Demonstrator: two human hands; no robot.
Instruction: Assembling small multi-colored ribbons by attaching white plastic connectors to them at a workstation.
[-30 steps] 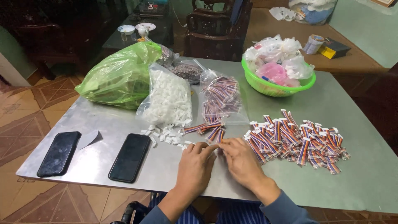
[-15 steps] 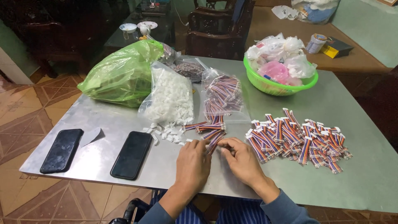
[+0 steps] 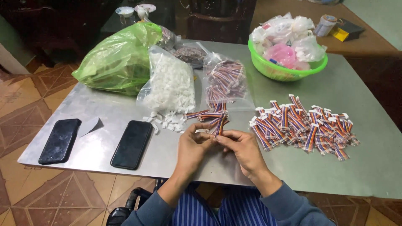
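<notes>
- Head view: a short multicoloured ribbon cable with white plastic end connector is pinched between the closed fingertips of the left hand and right hand, just above the grey metal table.
- Risk: the cable could slip if the pinch is loosened, and loose small white plastic connector housings beyond the left hand could be scattered.
- Change: against the earlier frame, both hands are seen almost unmoved, the cable being held slightly higher.

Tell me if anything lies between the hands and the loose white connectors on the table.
Nothing visible does. The left hand and right hand meet around a ribbon cable; the loose white connectors lie just beyond the left hand on bare table, with no object between.
</notes>
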